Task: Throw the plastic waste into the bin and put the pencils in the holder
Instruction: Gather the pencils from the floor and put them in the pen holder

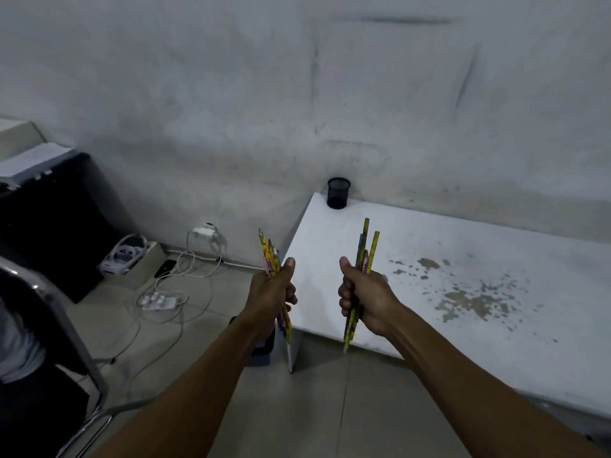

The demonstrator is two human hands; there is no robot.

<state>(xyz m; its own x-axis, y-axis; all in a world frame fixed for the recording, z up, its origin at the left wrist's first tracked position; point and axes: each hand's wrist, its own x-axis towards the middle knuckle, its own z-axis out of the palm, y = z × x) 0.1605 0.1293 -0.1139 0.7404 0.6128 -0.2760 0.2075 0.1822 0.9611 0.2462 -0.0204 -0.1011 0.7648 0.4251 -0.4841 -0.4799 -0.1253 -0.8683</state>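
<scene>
My left hand (272, 294) is closed around a bunch of several yellow patterned pencils (268, 256), held upright just left of the table's near corner. My right hand (362, 297) grips a second bunch of pencils (367, 246), also upright, over the table's left part. A black mesh holder (338, 192) stands at the table's far left corner against the wall, well beyond both hands. A dark bin (264, 350) shows on the floor under my left wrist, mostly hidden. No plastic waste is visible.
The white table (446, 292) has a worn, stained patch on the right. On the floor at left lie cables, a power strip (158, 300) and a white headset (124, 256). A chair's metal frame (66, 325) and a dark cabinet (49, 219) stand far left.
</scene>
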